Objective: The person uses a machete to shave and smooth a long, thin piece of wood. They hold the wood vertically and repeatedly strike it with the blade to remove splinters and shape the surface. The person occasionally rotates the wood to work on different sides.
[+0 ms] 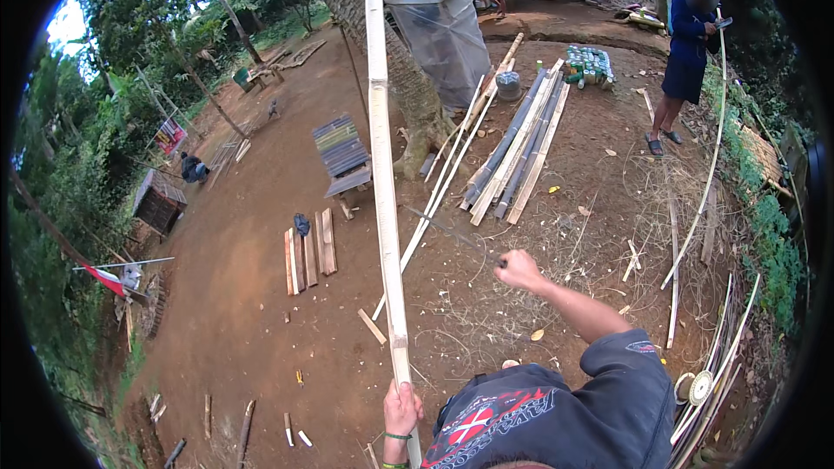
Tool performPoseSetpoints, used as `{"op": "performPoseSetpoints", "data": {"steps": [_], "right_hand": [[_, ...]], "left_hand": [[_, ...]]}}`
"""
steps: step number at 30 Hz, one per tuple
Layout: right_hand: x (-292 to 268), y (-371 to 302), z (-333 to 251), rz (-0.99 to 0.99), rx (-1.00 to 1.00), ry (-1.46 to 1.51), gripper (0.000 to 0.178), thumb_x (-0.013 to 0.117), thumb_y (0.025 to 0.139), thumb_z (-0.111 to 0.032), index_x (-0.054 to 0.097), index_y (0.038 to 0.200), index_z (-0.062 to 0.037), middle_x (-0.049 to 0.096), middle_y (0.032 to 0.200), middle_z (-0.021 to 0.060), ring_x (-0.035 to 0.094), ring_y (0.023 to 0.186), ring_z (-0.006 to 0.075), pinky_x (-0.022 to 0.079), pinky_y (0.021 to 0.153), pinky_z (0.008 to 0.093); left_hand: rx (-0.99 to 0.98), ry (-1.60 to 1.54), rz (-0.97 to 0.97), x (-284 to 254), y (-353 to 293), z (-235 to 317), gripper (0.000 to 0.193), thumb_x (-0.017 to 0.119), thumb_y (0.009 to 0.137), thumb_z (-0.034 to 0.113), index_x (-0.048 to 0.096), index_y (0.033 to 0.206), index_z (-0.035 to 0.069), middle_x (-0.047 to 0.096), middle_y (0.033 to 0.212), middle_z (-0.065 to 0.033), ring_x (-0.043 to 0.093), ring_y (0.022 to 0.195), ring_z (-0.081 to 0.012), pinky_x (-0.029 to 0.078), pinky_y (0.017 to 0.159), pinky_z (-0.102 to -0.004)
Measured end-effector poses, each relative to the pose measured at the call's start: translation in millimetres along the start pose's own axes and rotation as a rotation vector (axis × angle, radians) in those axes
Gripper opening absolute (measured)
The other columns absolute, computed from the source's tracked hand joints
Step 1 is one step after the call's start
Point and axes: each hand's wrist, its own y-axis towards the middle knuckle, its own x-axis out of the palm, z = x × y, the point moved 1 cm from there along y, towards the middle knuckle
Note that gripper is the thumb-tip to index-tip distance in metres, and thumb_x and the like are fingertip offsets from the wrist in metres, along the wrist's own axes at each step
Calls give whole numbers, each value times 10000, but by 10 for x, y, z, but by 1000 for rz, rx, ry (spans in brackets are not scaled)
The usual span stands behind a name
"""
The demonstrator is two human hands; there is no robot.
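Note:
My left hand [402, 408] is closed around the lower part of a long pale split bamboo pole [384, 200], which stands up in front of me with its far end near the tree. A bracelet circles that wrist. My right hand [519, 269] is a fist on the dark handle of a long thin-bladed knife [460, 235]. Its blade points left and away from me, the tip close to the pole's right side; whether it touches cannot be told. My right arm is bent out to the side.
Bamboo lengths [521, 143] lie ahead on the dirt, by bundled bottles [589, 67]. Short planks [310, 252] and a slatted bench [343, 152] are left. A person [686, 52] stands far right; another crouches [193, 168] far left. A tree trunk [408, 78] rises ahead.

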Motion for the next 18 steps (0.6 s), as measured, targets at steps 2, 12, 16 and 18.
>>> {"op": "performPoseSetpoints", "data": {"steps": [2, 12, 16, 18], "right_hand": [[350, -299, 109, -5, 73, 85, 299, 606, 752, -192, 742, 926, 10, 690, 703, 182, 667, 623, 276, 551, 659, 431], [731, -963, 622, 475, -15, 387, 246, 684, 819, -184, 643, 714, 35, 562, 542, 71, 488, 501, 133, 366, 490, 350], [245, -1134, -3, 475, -142, 326, 268, 678, 822, -179, 601, 656, 16, 527, 504, 122, 476, 426, 220, 361, 456, 373], [193, -1130, -250, 477, -250, 234, 272, 688, 809, -191, 588, 638, -4, 537, 504, 146, 511, 419, 282, 379, 447, 400]], "left_hand": [[39, 7, -15, -9, 119, 45, 354, 383, 1059, 383, 456, 933, 60, 473, 522, -14, 528, 422, -114, 421, 394, -265], [159, 6, 59, 31, 697, 145, 418, 371, 1058, 422, 491, 865, 72, 513, 610, -14, 546, 498, -101, 442, 441, -246], [104, -42, 97, 51, 793, 82, 453, 326, 1055, 469, 462, 840, 95, 463, 575, 3, 463, 431, -89, 403, 399, -233], [128, -3, 109, 35, 811, 115, 475, 309, 1053, 488, 447, 807, 106, 445, 555, 8, 438, 408, -87, 383, 378, -231]]}}
